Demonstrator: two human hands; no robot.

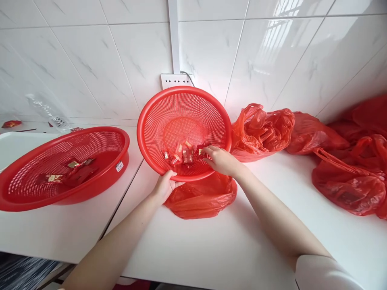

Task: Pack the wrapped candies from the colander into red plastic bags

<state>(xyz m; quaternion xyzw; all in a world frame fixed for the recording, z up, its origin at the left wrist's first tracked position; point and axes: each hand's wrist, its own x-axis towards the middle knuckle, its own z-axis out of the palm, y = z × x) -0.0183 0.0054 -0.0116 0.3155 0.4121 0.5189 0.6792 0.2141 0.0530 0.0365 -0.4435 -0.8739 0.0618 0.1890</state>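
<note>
A red plastic colander [186, 94] is tilted up toward me, its lower rim above a red plastic bag [198, 201] on the table. My left hand [165, 187] is closed on the colander's lower left rim, thumb on top and fingers underneath. Inside, several small red and gold packets [184, 153] lie gathered at the low side. My right hand [220, 159] reaches in over the right rim, its fingertips closed around a small dark red packet [200, 152] with a gold patch. The bag's opening is partly hidden behind the colander.
To the left stands a second red colander [121, 141] with several red and gold packets inside. A clear plastic bottle [50, 112] lies behind it. Red plastic bags [263, 133] are bunched along the right side. A white power strip [169, 80] sits against the tiled wall.
</note>
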